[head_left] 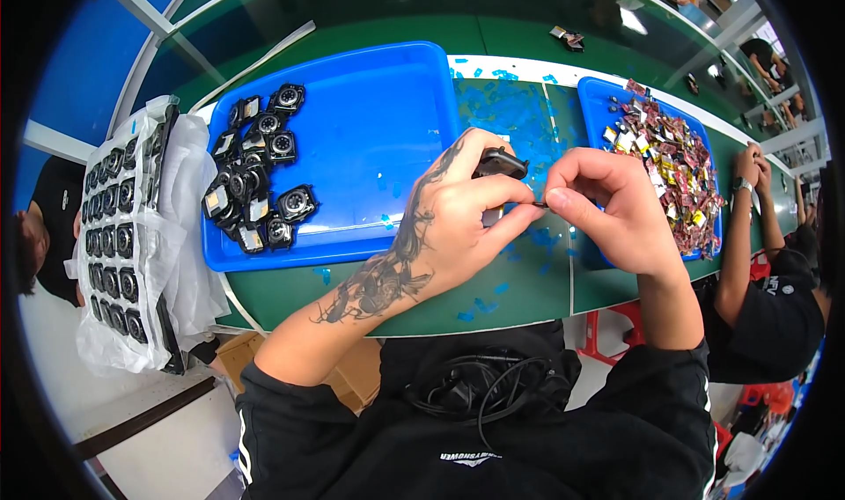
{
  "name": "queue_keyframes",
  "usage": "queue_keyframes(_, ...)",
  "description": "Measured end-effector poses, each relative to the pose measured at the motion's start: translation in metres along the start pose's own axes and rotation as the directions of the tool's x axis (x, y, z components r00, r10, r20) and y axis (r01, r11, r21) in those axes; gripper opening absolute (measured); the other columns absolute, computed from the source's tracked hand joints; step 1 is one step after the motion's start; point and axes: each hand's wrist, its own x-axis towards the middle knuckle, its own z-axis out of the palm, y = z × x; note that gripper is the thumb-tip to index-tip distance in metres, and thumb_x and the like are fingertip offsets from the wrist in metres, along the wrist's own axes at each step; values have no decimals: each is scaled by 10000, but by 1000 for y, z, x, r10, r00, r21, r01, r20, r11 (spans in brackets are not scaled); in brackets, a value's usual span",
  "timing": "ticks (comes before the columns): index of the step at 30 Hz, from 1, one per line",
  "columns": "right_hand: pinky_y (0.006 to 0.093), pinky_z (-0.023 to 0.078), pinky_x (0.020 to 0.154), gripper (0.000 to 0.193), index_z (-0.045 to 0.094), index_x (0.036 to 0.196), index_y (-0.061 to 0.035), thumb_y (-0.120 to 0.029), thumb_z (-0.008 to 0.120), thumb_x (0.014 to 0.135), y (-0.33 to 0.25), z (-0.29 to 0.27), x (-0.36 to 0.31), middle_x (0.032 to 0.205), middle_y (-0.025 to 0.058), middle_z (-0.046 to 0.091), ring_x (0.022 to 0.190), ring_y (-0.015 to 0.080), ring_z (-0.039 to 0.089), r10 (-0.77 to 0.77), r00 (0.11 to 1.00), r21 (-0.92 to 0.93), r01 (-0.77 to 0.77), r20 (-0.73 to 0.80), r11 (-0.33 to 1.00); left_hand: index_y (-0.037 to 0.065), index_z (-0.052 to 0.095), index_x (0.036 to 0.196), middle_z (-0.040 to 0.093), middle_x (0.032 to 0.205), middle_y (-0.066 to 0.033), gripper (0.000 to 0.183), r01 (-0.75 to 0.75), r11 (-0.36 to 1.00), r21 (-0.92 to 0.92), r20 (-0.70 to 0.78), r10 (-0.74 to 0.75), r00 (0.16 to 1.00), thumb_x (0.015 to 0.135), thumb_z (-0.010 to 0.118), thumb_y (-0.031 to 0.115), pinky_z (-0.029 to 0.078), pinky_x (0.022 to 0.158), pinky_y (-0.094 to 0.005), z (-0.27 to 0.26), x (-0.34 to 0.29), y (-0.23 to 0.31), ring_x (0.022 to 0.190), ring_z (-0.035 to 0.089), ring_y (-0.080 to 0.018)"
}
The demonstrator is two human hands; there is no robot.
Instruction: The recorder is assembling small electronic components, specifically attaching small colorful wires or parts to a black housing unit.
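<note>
Over the green table point(537, 293), my left hand point(458, 205) is closed round a black watch case point(503, 162), partly hidden by the fingers. Its thumb and forefinger reach toward the fingertips of my right hand point(620, 209). There, my right thumb and forefinger pinch at a tiny dark piece point(540, 205), too small to name. To the left lies a large blue tray point(352, 148) with several black watch cases point(264, 139) grouped at its left side. A second blue tray point(588, 104), right of my right hand, holds a heap of small electronic parts point(673, 170), reddish, silver and yellow.
Scraps of blue film point(480, 306) are scattered on the table. Racked watch parts point(114, 236) in clear plastic wrapping stand at the far left. A co-worker's hands point(751, 167) are at the bench on the right. Another person point(53, 227) is at the left edge.
</note>
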Motion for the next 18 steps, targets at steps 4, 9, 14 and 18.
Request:
queue_keyframes(4, 212, 404, 622, 157, 608, 916, 7, -147, 598, 940, 6, -2, 4, 779, -30, 562, 701, 34, 468, 123, 987, 56, -129, 103, 990, 59, 710, 817, 582, 974, -92, 199, -140, 978, 152, -3, 142, 990, 657, 829, 64, 521, 691, -327, -1, 0, -1, 833, 620, -233)
queue_keyframes(9, 223, 397, 603, 175, 567, 911, -15, -176, 540, 974, 24, 6, 9, 740, -45, 506, 687, 39, 455, 175, 981, 322, -191, 78, 927, 62, 664, 804, 578, 943, -65, 175, -382, 875, 296, 40, 388, 921, 685, 788, 99, 503, 672, -362, -1, 0, -5, 835, 607, -248)
queue_keyframes(14, 277, 475, 649, 153, 597, 1023, -27, -45, 624, 874, 39, 15, 8, 833, 71, 614, 750, 167, 609, -318, 923, -728, 65, -215, 683, 20, 723, 873, 593, 986, -90, 178, 77, 995, -64, -17, -78, 997, 709, 793, 17, 516, 694, -277, 3, -1, 5, 807, 618, -168)
queue_keyframes(18, 259, 492, 674, 150, 670, 1000, -19, -29, 656, 850, 36, 20, -1, 900, 87, 655, 762, 144, 615, -194, 909, -231, 112, -370, 966, -25, 722, 935, 588, 1021, -88, 149, 414, 832, -369, 94, -410, 907, 795, 746, 20, 518, 738, -237, 1, 1, 6, 877, 606, -122)
